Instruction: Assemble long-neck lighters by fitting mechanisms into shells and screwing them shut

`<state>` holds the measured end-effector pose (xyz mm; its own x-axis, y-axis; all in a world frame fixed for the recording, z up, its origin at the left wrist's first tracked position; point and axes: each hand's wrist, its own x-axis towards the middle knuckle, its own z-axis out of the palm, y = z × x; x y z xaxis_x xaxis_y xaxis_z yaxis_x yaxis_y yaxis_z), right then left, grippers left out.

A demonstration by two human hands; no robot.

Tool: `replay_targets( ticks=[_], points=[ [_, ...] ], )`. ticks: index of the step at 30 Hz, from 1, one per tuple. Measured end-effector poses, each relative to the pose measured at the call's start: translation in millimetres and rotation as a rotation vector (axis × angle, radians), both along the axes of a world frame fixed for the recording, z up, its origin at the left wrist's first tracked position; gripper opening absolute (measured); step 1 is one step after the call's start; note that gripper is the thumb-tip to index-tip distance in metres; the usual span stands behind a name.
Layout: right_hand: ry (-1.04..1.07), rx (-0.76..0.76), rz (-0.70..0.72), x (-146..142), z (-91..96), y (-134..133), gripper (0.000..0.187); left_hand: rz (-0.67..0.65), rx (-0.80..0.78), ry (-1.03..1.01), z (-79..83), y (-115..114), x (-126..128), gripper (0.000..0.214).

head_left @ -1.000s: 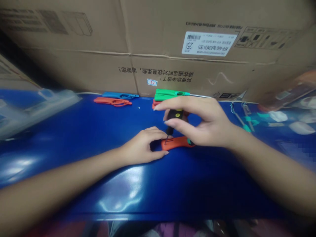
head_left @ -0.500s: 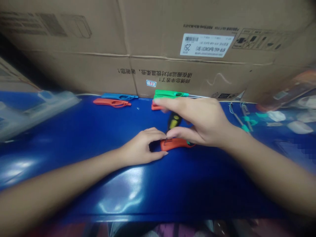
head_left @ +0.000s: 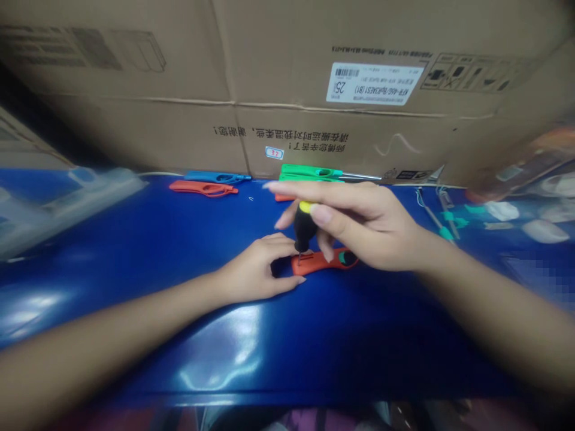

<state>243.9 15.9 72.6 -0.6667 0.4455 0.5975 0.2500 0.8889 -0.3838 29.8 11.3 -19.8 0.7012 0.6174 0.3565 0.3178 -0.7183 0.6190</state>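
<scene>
An orange lighter handle point(head_left: 321, 261) with a dark and green trigger area lies on the blue tabletop. My left hand point(head_left: 258, 269) rests at its left end, closed with thumb and fingers on either side of it. In my right hand point(head_left: 368, 224) is a black and yellow screwdriver point(head_left: 304, 230), held upright between thumb and fingers with the index finger stretched out above. The screwdriver's thin tip meets the left end of the orange handle. Any screw under the tip is too small to make out.
Behind stands a large cardboard box point(head_left: 179, 131). At its foot lie a blue handle shell point(head_left: 211, 176), an orange handle shell point(head_left: 197, 188) and green lighters point(head_left: 309, 172) with metal rods. Rods with green parts point(head_left: 438, 221) and plastic bags are at right. A clear plastic tray point(head_left: 90, 206) is at left.
My right hand has shifted its grip on the screwdriver, with the fingers now spread and the index finger extended left. The screwdriver stands more upright. My left hand and the handle stay put.
</scene>
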Motion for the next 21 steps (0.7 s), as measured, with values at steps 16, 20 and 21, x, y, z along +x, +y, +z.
replay_targets(
  ticks=[16, 20, 21],
  points=[
    [-0.028, 0.380, -0.084, 1.5, -2.8, 2.1, 0.026, 0.014, 0.050, 0.009, -2.8, 0.5, -0.8, 0.033],
    [-0.137, 0.334, -0.078, 4.6, -1.5, 2.3, 0.034, 0.007, 0.017, 0.028, -1.4, 1.0, -0.4, 0.032],
    [-0.144, 0.263, -0.047, 4.0, 0.1, 1.5, 0.038, 0.005, 0.006, 0.036, -0.9, 1.1, -0.3, 0.032]
  ],
)
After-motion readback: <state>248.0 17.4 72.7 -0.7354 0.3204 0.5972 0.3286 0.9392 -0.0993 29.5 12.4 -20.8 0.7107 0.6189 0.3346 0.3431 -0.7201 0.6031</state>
